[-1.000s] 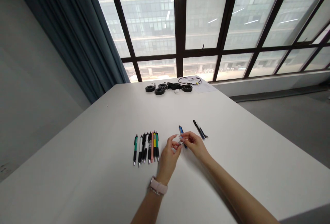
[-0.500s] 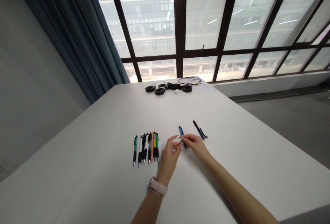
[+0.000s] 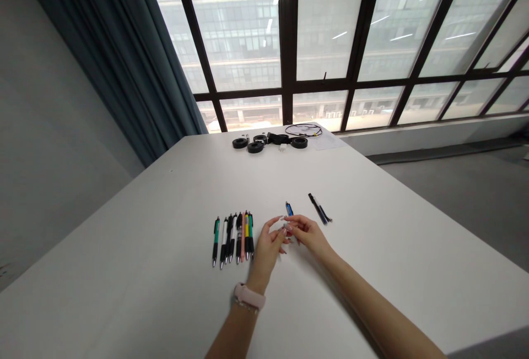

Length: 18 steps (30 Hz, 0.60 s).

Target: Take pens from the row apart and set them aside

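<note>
My left hand and my right hand meet over the table, fingertips together. Both are closed in a pinch around something small and pale that I cannot make out. A blue pen lies just beyond them, its lower part hidden by my fingers. Left of my left hand lies a row of several pens, among them a green and black pen at the far end, a pink pen and a yellow and black pen. A pinkish watch band is on my left wrist.
On the white table, a dark pen-like pair lies beyond my right hand. Several black rolled straps and a black cable lie at the far end. A blue curtain hangs on the left, before the windows.
My hands have drawn closer together and slightly left, fingertips now meeting. More of the blue pen's lower part is covered by my right hand.
</note>
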### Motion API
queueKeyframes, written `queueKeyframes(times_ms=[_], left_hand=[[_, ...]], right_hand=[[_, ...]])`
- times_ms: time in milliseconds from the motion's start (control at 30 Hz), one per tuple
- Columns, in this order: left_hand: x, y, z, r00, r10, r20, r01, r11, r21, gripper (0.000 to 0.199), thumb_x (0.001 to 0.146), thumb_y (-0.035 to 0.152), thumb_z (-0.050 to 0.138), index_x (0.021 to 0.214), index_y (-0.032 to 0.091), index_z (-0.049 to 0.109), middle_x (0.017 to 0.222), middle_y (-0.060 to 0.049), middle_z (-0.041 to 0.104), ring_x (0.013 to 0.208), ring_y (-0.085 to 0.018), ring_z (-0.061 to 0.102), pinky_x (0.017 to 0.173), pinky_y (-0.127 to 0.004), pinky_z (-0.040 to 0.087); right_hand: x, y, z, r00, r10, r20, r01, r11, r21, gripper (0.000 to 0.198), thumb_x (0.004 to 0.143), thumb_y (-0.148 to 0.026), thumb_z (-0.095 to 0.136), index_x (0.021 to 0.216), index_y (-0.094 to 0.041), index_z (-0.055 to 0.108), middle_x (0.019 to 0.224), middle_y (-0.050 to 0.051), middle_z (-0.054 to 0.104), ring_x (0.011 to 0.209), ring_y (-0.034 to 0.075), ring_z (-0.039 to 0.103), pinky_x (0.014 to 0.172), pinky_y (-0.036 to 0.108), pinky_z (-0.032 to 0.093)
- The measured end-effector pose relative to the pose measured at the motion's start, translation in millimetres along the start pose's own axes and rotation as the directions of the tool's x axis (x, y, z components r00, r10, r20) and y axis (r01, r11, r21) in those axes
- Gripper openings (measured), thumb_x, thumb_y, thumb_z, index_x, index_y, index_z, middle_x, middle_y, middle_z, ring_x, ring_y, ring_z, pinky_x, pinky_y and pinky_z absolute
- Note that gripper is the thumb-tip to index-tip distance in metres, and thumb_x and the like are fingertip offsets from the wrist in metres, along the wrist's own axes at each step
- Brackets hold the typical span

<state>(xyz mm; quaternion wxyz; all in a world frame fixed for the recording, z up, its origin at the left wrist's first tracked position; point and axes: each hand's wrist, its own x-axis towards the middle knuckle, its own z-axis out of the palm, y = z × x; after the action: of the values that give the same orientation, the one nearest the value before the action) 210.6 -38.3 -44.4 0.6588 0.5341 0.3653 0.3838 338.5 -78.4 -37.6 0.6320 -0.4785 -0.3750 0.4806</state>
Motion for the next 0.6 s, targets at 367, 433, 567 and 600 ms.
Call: queueKeyframes(times_ms=[367,433,567,600], left_hand=[[4,-5,-2,1.000,-0.004,0.012,0.005,0.996,-0.085,0.071,0.065,0.054,0.073,0.118,0.015,0.047,0.062,0.002,0.062,0.051,-0.010,0.055,0.043,-0.017,0.038],[3,-5,-1,1.000,0.007,0.008,-0.007,0.996,-0.094,0.068,0.067,0.053,0.072,0.118,0.015,0.047,0.063,0.002,0.062,0.052,-0.010,0.055,0.043,-0.017,0.038],[0,-3,2,1.000,0.016,-0.005,-0.017,0.994,-0.105,0.067,0.068,0.051,0.071,0.119,0.015,0.047,0.062,0.002,0.062,0.052,-0.010,0.056,0.044,-0.017,0.038],[-1,-2,2,1.000,0.019,-0.008,-0.020,0.994,-0.105,0.068,0.068,0.051,0.071,0.120,0.015,0.046,0.062,0.002,0.062,0.051,-0.010,0.056,0.044,-0.017,0.038]], right_hand=[[-8,-2,10,0.991,0.131,-0.014,-0.124,0.967,0.224,0.044,0.061,-0.043,0.077,0.094,-0.016,0.069,0.055,-0.004,0.057,0.040,0.004,0.037,0.041,0.020,0.020],[-9,0,13,0.989,0.148,-0.014,-0.138,0.945,0.297,0.043,0.061,-0.042,0.078,0.094,-0.016,0.069,0.056,-0.004,0.057,0.040,0.004,0.037,0.041,0.020,0.021],[-10,5,17,0.979,0.201,-0.030,-0.174,0.905,0.389,0.041,0.061,-0.039,0.079,0.094,-0.017,0.068,0.061,-0.002,0.059,0.045,0.005,0.042,0.043,0.019,0.024],[-10,6,17,0.979,0.203,-0.029,-0.176,0.904,0.390,0.042,0.061,-0.039,0.079,0.095,-0.017,0.068,0.061,-0.002,0.059,0.046,0.005,0.042,0.043,0.019,0.025]])
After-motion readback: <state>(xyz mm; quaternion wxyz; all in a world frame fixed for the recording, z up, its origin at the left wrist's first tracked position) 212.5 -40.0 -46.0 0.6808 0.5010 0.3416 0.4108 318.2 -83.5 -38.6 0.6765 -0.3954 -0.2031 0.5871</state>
